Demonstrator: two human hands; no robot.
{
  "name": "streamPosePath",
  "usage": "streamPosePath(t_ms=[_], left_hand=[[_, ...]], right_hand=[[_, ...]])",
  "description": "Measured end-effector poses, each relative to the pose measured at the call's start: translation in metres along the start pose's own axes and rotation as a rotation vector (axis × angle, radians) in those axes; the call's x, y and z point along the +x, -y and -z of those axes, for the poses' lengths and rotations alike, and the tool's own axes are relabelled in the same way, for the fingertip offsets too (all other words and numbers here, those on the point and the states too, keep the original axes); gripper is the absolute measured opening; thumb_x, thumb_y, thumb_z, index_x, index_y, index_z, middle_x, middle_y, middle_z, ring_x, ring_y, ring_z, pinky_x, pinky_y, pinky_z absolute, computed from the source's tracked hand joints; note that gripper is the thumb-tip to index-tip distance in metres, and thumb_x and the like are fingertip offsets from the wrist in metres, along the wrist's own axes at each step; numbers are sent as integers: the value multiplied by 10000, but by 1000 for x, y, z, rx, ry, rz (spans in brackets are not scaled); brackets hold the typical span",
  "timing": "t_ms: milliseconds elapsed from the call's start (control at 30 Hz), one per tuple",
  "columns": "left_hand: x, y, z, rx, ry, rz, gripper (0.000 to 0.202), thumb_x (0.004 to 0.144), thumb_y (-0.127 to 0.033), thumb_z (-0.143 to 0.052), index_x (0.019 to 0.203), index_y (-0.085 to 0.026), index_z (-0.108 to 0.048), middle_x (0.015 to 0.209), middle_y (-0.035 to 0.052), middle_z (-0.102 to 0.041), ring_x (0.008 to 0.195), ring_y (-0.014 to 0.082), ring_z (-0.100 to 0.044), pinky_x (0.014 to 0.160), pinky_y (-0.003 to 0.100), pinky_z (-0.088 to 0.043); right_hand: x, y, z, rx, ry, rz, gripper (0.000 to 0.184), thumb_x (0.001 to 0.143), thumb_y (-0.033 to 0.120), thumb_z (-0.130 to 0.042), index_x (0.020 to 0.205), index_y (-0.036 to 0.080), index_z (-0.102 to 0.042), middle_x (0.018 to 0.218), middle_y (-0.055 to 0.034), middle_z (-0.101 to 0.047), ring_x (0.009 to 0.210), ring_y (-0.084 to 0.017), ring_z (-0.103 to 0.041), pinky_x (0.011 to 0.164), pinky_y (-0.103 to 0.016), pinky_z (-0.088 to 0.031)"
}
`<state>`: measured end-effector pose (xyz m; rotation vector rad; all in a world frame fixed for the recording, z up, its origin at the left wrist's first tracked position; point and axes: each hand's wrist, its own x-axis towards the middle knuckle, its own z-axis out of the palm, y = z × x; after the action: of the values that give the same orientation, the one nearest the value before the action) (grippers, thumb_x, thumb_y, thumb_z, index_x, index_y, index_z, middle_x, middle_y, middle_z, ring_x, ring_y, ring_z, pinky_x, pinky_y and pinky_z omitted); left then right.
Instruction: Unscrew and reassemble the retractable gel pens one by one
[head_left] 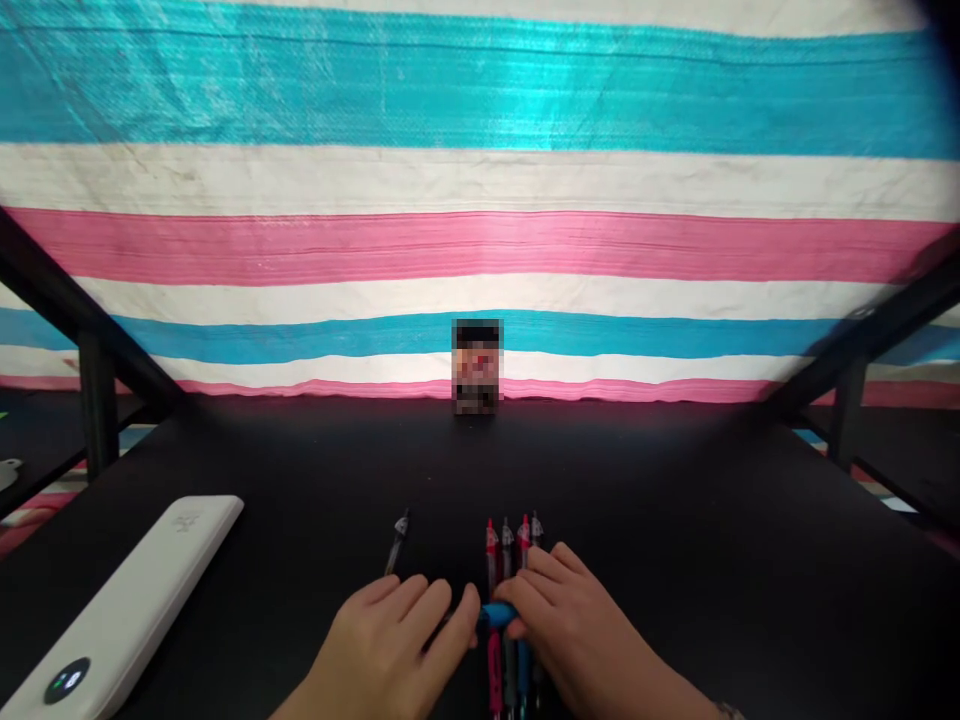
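A blue pen, mostly hidden by fingers, lies crosswise between my hands. My left hand pinches its left end with curled fingers. The other end is wrapped by the fingers of my right hand. Beneath it several clicker pens lie side by side: a red pen, a black pen, another red-topped pen and a dark pen partly covered by my right hand. One separate black pen lies beyond my left hand, its lower part hidden.
A white power bank with a lit round display lies at the left on the black table. A small pixelated object stands at the far edge, before a striped sheet. Black frame bars flank both sides.
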<state>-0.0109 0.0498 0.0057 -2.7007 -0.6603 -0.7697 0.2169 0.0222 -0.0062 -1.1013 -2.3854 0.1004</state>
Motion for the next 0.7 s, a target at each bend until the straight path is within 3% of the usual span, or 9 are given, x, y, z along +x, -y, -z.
streamPosePath(t_ms=[67, 200, 367, 467, 567, 700], left_hand=[[0, -3, -1, -20, 26, 20, 282, 1052, -180, -383, 981, -139, -653, 616, 3, -675, 456, 165, -640, 430, 305, -411], [-1, -9, -2, -155, 178, 122, 368, 1067, -227, -315, 837, -194, -599, 576, -6, -630, 387, 170, -574, 389, 318, -371], [0, -8, 3, -646, 399, 427, 360, 1062, -308, -353, 755, -232, -525, 608, -25, -637, 501, 149, -651, 471, 239, -429], [2, -2, 8, -805, 295, 491, 233, 1023, -298, -447, 880, -244, -623, 716, -22, -690, 607, 144, -681, 560, 204, -475], [2, 4, 12, -848, 137, 613, 169, 977, -306, -538, 1064, -283, -681, 849, -13, -743, 680, 148, -685, 631, 201, -508], [1, 5, 15, -888, 22, 904, 172, 929, -382, -622, 932, -260, -743, 656, -23, -665, 539, 137, -568, 514, 196, -460]], right_hand=[[-1, 0, 0, -3, 12, 12, 470, 1114, 259, -263, 742, 199, -544, 645, -10, -636, 606, -181, -517, 632, -352, -320], [0, 5, 2, -85, -70, 17, 469, 1093, 172, -271, 684, 194, -500, 621, -11, -585, 608, -176, -484, 665, -362, -299], [1, 8, 5, -224, -153, 78, 450, 1060, 99, -293, 700, 189, -549, 606, -18, -552, 635, -196, -473, 691, -374, -301], [1, 4, 9, -162, -185, 52, 388, 1086, 158, -325, 817, 179, -604, 637, -16, -576, 646, -199, -476, 671, -363, -312], [0, -3, 14, 23, -175, -77, 329, 1096, 223, -370, 861, 196, -598, 694, -12, -621, 676, -201, -508, 672, -346, -338], [-1, -6, 23, 320, -37, -343, 240, 1067, 307, -453, 900, 227, -606, 811, -11, -656, 777, -202, -579, 765, -324, -408]])
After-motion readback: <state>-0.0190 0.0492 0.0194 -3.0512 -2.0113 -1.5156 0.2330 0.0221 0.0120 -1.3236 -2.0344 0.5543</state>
